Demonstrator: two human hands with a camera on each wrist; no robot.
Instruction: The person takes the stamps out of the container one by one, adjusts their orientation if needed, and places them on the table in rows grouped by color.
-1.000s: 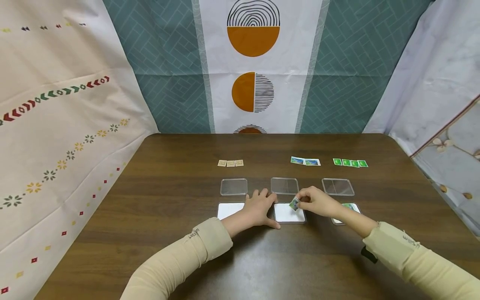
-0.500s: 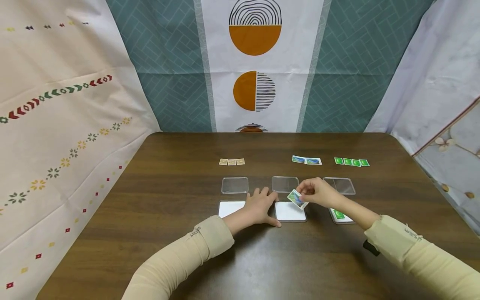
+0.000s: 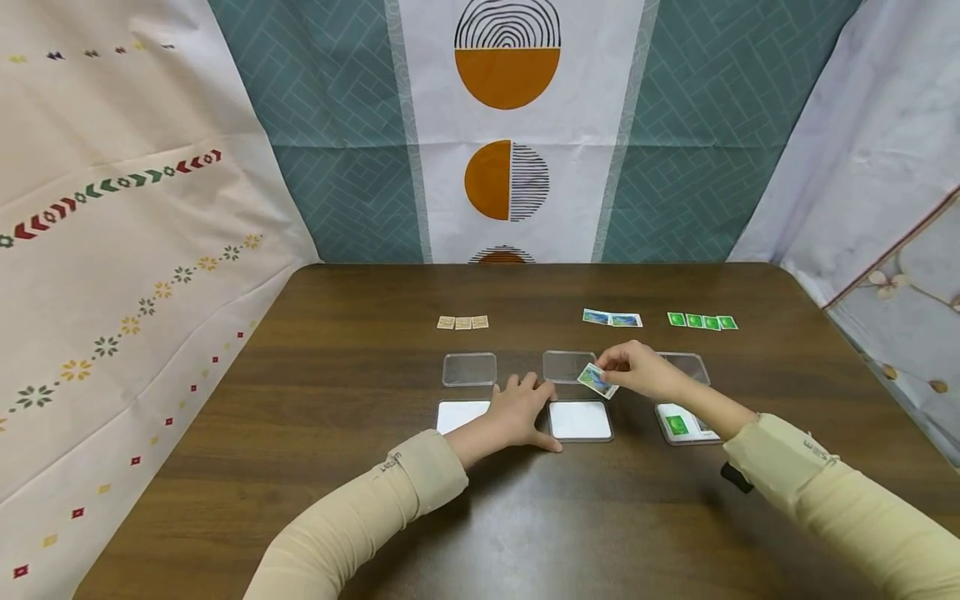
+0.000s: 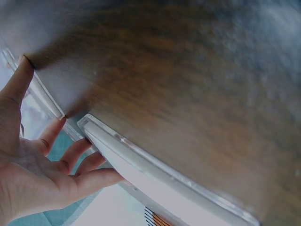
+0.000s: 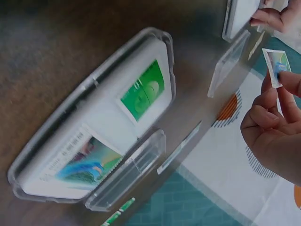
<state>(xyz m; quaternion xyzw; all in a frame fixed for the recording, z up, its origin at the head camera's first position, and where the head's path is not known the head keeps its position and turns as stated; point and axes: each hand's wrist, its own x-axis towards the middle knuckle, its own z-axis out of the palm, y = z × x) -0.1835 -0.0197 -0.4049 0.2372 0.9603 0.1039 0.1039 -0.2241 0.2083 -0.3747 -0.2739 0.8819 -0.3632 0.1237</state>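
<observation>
Head view: the right hand (image 3: 647, 372) pinches a blue-green stamp (image 3: 596, 382), now past the far edge of the middle white case (image 3: 581, 422) instead of over it; the left hand (image 3: 519, 417) stays spread at that case's left edge. The table (image 3: 247, 467) is brown, wood-grained; teal-and-white cloth (image 3: 341, 142) hangs behind.

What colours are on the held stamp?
The stamp is blue and green, white-bordered; clearest in the head view.

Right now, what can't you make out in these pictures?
Part of the held stamp, right wrist view: behind the right hand.
Right end of the leftmost white case, head view: behind the left hand.
Print on the tan stamps, head view: too small.
</observation>
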